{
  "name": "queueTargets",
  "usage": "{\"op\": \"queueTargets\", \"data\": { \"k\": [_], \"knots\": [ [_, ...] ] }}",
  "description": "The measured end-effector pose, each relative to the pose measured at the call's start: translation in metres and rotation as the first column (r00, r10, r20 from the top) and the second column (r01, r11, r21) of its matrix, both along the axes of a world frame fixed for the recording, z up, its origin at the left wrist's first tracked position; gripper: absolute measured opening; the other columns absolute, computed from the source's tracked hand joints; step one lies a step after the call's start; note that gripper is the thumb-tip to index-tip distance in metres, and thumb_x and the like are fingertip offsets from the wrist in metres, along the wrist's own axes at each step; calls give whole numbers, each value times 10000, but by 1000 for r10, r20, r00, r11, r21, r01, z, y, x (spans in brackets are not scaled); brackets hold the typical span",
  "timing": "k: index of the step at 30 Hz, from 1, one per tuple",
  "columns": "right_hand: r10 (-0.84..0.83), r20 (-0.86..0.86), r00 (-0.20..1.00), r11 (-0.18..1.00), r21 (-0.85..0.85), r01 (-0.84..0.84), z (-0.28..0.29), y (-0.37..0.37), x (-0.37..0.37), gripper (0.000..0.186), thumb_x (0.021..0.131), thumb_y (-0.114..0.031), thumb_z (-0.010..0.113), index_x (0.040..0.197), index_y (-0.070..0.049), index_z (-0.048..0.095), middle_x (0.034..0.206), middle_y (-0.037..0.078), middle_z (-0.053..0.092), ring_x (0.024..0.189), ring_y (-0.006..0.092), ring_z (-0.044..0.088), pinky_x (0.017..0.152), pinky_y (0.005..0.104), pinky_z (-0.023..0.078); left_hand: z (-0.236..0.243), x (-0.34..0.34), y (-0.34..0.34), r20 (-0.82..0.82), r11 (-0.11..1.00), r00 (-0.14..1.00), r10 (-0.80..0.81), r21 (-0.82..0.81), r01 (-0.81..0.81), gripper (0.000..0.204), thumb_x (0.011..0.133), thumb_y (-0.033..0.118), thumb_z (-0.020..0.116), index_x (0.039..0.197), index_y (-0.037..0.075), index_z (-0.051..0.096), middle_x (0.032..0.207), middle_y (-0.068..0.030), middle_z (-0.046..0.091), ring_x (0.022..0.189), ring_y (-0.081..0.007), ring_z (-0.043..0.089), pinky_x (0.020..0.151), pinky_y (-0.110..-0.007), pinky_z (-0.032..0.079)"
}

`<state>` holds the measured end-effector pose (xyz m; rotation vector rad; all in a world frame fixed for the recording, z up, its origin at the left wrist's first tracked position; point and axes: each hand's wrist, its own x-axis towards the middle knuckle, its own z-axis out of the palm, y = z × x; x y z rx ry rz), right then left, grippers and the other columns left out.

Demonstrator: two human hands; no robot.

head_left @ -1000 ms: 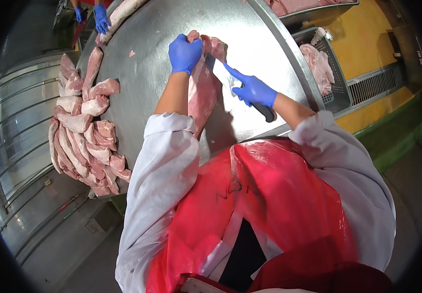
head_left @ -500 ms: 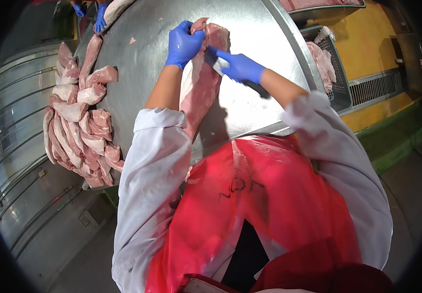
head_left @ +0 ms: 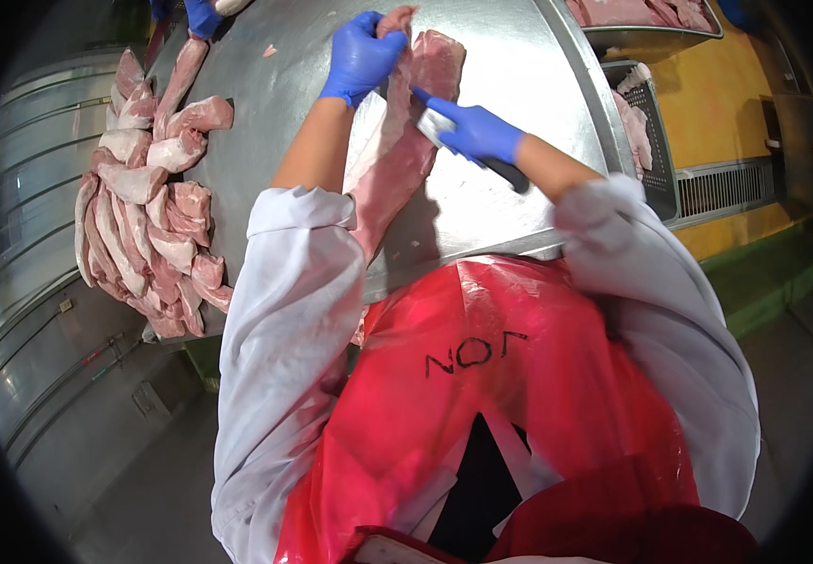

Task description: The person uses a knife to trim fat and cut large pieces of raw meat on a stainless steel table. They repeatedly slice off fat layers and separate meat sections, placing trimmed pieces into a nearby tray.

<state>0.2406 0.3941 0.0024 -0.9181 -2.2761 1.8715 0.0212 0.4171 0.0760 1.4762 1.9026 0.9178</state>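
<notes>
Long pink raw-meat slab lies on the shiny steel surface, apparently part-trimmed: blue-gloved left hand grips a pale-pink strip parted at the far end; blue-gloved right hand clasps a black-handled knife; the nearer length seems uncut.

Bright light shines on the big metal counter, with a yellow patch, a slotted grate and a green strip on the right, and gray floor lower left.
</notes>
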Motion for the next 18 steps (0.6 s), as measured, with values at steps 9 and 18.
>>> {"op": "queueTargets", "data": {
  "k": [9, 18],
  "knots": [
    [81, 61, 995, 996, -31, -79, 21, -17, -9, 726, 961, -199, 491, 1597, -366, 182, 713, 71, 618, 488, 156, 579, 503, 309, 532, 8, -22, 0, 78, 991, 997, 22, 128, -32, 199, 839, 140, 671, 954, -22, 675, 805, -2, 647, 728, -73, 570, 658, -243, 469],
    [97, 59, 994, 985, -146, -88, 32, -36, -9, 721, 944, -187, 463, 1601, -334, 205, 751, 77, 608, 552, 149, 586, 525, 309, 538, 83, 1, -29, -151, 975, 981, 126, 200, -95, 271, 896, 212, 594, 985, -28, 683, 829, -144, 694, 747, -224, 622, 724, -374, 508]
  ]
}}
